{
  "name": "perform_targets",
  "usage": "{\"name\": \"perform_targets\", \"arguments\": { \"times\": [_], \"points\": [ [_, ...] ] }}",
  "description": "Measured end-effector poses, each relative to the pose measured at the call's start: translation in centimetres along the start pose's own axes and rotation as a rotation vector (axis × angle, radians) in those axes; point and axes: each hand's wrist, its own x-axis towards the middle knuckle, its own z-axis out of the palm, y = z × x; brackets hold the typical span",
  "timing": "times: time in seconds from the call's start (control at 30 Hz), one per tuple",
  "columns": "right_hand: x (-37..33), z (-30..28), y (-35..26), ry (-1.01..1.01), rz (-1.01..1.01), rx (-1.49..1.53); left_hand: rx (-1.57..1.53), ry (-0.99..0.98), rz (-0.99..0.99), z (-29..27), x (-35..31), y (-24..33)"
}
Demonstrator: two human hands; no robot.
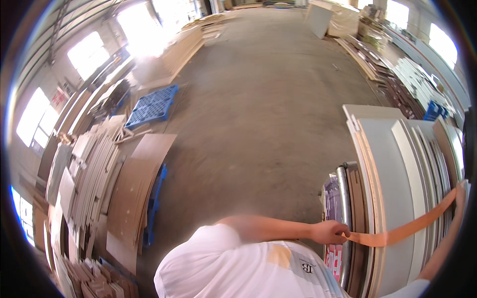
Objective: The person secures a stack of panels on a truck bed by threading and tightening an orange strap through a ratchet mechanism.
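A long flat orange strip (397, 234) stretches across the top edges of upright boards at my right side, sagging slightly. Its near end is pinched in my closed left hand (329, 232), with that arm crossing in front of my body. At the right rim of the picture, my right hand (461, 194) grips the strip's far part; its fingers show only in part. Beneath the strip stand grey and white panels (397, 164), packed on edge side by side. A shiny metal tube (343, 191) lies along the near side of the panels, next to a purple printed surface (331, 198).
To the left, brown boards (134, 193) lean on a blue pallet (158, 198), with stacks of pale panels (92, 184) beyond. Another blue pallet (153, 105) lies farther off. A concrete floor (248, 124) runs ahead between the rows. Wrapped stock (343, 21) stands far right.
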Motion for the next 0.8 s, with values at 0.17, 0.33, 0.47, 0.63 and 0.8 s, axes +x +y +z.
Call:
{"name": "perform_targets", "arguments": {
  "times": [0.17, 0.33, 0.47, 0.63, 0.8],
  "points": [
    [-1.8, 2.4, 0.2, 0.336, -0.282, -0.571, -0.065, -0.152, -0.183, -0.6, -0.6, 0.6],
    [-10.0, 6.9, -10.6, 0.287, -0.12, -0.473, 0.021, -0.069, 0.071, -0.6, -0.8, 0.3],
    [-13.2, 8.1, -15.0, 0.372, 0.051, -0.414, -0.021, -0.15, -0.057, -0.5, -1.1, -0.8],
    [-13.7, 7.9, -15.8, 0.298, 0.153, -0.312, 0.003, -0.123, -0.229, -0.9, -2.1, -1.8],
    [-15.5, 7.1, -18.9, 0.082, 0.261, -0.273, 0.038, -0.114, -0.287, -1.1, -2.2, -2.4]
  ]
}}
